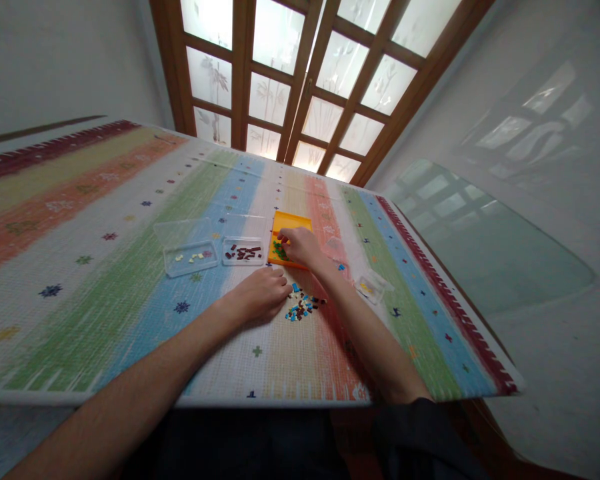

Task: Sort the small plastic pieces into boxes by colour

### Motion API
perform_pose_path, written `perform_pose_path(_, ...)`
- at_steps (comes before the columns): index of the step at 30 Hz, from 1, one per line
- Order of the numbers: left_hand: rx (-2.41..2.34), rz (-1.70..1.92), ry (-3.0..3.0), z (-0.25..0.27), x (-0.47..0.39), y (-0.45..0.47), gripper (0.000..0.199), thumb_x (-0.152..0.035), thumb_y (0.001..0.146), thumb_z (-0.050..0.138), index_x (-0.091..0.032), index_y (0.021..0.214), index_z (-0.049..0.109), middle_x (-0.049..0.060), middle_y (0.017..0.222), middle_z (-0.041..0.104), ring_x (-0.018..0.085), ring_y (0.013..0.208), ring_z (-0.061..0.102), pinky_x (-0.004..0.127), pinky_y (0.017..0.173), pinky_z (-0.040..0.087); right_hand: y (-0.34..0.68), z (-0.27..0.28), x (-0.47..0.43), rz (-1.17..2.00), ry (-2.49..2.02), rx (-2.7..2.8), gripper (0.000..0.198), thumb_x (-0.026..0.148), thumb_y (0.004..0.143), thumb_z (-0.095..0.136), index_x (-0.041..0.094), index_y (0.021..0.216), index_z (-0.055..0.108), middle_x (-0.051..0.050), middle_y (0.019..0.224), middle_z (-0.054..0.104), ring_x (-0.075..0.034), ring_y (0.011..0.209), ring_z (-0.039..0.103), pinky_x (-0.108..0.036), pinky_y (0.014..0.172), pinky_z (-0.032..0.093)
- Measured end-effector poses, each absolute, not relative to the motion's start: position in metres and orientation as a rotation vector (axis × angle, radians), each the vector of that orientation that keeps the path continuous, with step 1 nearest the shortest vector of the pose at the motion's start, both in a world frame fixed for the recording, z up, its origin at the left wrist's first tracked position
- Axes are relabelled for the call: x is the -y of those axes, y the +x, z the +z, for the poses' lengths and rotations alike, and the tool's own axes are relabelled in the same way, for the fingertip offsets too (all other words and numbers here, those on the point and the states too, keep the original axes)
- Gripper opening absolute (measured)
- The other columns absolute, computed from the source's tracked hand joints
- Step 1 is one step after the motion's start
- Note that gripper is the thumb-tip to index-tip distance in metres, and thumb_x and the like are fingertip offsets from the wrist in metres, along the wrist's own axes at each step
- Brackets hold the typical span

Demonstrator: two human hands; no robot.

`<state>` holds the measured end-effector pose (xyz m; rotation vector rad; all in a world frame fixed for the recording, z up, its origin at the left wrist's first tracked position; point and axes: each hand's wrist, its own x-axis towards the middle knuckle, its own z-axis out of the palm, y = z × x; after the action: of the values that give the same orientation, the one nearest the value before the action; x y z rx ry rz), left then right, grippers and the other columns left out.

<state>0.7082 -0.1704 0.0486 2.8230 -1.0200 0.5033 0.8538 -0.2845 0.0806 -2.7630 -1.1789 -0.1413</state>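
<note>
My right hand (299,247) reaches over an open orange box (294,223) that holds small green pieces (280,251). Its fingers are drawn together at the box; what they pinch, if anything, is too small to name. My left hand (267,293) rests on the cloth with curled fingers, at the left edge of a loose pile of small blue, brown and cream pieces (300,305). Whatever lies between those fingertips is hidden. Left of the orange box, a clear plastic box (243,261) holds dark brown pieces.
Further left, a lidded clear box (191,267) stands open with a few cream pieces. On the right are a pinkish clear container (335,248) near a blue piece (341,267), and a small clear box (370,288) with yellow pieces. A striped tablecloth (145,300) covers the table.
</note>
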Motion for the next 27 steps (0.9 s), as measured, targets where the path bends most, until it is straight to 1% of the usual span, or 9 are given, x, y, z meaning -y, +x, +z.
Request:
perform_pose_path(3, 1.044, 0.502, 2.848, 0.05, 0.171, 0.708, 0.016, -0.014, 0.089, 0.056, -0.016, 0.077, 0.067, 0.008, 0.073, 0.067, 0.022, 0.075, 0.062, 0.035, 0.071, 0.047, 0.851, 0.083, 0.285, -0.164, -2.783, 1.166, 0.032, 0.01, 0.091, 0.058, 0.019, 0.117, 0.076, -0.012, 0.108, 0.078, -0.025, 0.094, 0.07, -0.031, 0.076, 0.047)
perform_pose_path(6, 1.053, 0.506, 2.856, 0.05, 0.17, 0.708, 0.015, -0.014, 0.088, 0.056, -0.016, 0.077, 0.067, 0.008, 0.073, 0.067, 0.022, 0.075, 0.062, 0.035, 0.071, 0.048, 0.849, 0.085, 0.284, -0.157, -2.8, 1.139, 0.031, 0.01, 0.091, 0.06, 0.019, 0.116, 0.076, -0.012, 0.109, 0.078, -0.026, 0.095, 0.07, -0.031, 0.075, 0.048)
perform_pose_path(13, 1.035, 0.509, 2.84, 0.05, 0.17, 0.709, 0.019, -0.015, 0.091, 0.052, -0.016, 0.078, 0.067, 0.008, 0.071, 0.067, 0.022, 0.074, 0.061, 0.036, 0.07, 0.048, 0.85, 0.084, 0.278, -0.164, -2.792, 1.057, 0.028, 0.008, 0.092, 0.06, 0.019, 0.112, 0.076, -0.012, 0.109, 0.078, -0.027, 0.1, 0.071, -0.032, 0.079, 0.051)
perform_pose_path(20, 1.007, 0.445, 2.854, 0.052, 0.17, 0.708, 0.019, -0.017, 0.093, 0.053, -0.016, 0.08, 0.067, 0.008, 0.075, 0.069, 0.022, 0.074, 0.063, 0.035, 0.072, 0.049, 0.854, 0.081, 0.277, -0.134, -2.714, 1.005, 0.025, 0.01, 0.09, 0.065, 0.02, 0.11, 0.076, -0.007, 0.104, 0.08, -0.023, 0.096, 0.073, -0.029, 0.078, 0.052)
perform_pose_path(25, 1.014, 0.392, 2.884, 0.054, 0.17, 0.708, 0.017, -0.017, 0.093, 0.055, -0.016, 0.08, 0.067, 0.008, 0.076, 0.07, 0.022, 0.075, 0.063, 0.035, 0.071, 0.049, 0.854, 0.089, 0.284, -0.185, -2.622, 0.983, 0.021, 0.012, 0.094, 0.061, 0.019, 0.104, 0.078, -0.008, 0.103, 0.08, -0.023, 0.094, 0.072, -0.03, 0.079, 0.051)
perform_pose_path(27, 1.019, 0.401, 2.879, 0.055, 0.17, 0.708, 0.018, -0.016, 0.093, 0.054, -0.017, 0.08, 0.066, 0.008, 0.075, 0.069, 0.022, 0.075, 0.063, 0.035, 0.071, 0.048, 0.852, 0.095, 0.293, -0.212, -2.566, 1.009, 0.021, 0.011, 0.093, 0.06, 0.019, 0.102, 0.078, -0.008, 0.1, 0.079, -0.022, 0.09, 0.072, -0.029, 0.079, 0.05)
